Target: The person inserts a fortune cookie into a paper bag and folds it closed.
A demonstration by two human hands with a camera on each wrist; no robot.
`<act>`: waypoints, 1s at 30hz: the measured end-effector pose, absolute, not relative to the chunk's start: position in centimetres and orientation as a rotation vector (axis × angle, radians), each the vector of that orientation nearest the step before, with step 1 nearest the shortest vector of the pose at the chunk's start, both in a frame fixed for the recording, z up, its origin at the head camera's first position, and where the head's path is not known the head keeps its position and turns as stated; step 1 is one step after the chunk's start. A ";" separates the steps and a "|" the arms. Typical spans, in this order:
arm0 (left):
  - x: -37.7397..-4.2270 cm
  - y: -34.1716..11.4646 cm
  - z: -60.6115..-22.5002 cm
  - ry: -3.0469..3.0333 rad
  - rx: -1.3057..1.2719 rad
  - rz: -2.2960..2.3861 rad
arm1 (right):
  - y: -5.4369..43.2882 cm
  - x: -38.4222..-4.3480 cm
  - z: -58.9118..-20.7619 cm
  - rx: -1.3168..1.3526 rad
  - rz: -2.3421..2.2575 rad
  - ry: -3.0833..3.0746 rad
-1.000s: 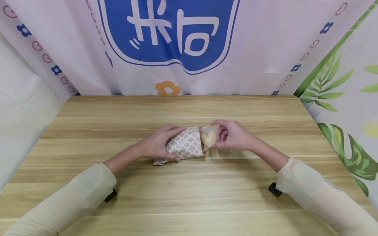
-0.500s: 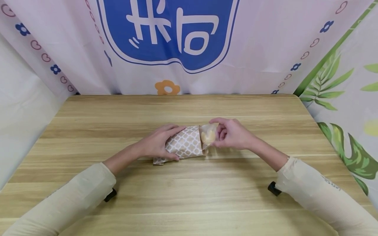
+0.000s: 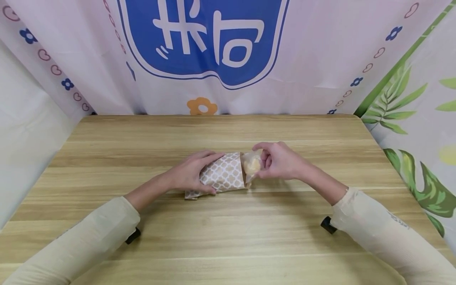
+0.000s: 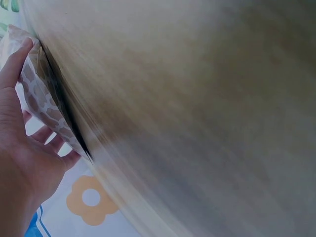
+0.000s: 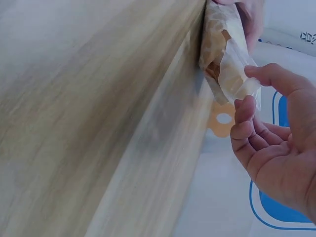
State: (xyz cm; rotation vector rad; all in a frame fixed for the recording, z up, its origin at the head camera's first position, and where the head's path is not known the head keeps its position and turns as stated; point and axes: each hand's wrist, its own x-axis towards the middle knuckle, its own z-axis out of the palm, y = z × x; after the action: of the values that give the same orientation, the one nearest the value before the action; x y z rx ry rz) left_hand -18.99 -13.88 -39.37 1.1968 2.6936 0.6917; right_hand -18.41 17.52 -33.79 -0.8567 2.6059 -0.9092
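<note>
right fingers (image 5: 245, 110) pinch packet (image 3: 251, 164) (left hand (image 3: 193, 172) grips bag (image 3: 226, 172))

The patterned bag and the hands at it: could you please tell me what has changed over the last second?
Very little: in the head view, the right sleeve and black piece beside it have shifted slightly left, and the translucent packet pinched by the right hand looks differently creased. Nothing was newly grasped or released. The left hand still holds the patterned bag, which stayed in place.

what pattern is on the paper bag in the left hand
The paper bag has tan, rounded four-lobed shapes outlined in white, clearest in the head view.
</note>
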 end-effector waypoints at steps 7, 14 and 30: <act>-19.0 -14.0 -39.5 2.702 1.205 0.698 | 17.4 -18.1 -32.8 -0.856 -0.805 2.592; -19.0 -14.0 -39.5 2.693 1.203 0.709 | 16.6 -18.3 -32.8 -0.858 -0.765 2.610; -18.9 -13.9 -39.3 2.680 1.166 0.734 | 15.1 -19.0 -34.5 -0.810 -0.962 2.534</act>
State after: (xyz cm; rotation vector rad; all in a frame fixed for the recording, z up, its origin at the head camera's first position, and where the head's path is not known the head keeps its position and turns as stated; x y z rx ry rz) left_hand -18.94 -13.91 -39.31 1.1659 2.6799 0.7342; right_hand -19.02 15.12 -34.47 -0.8103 2.5340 -0.9616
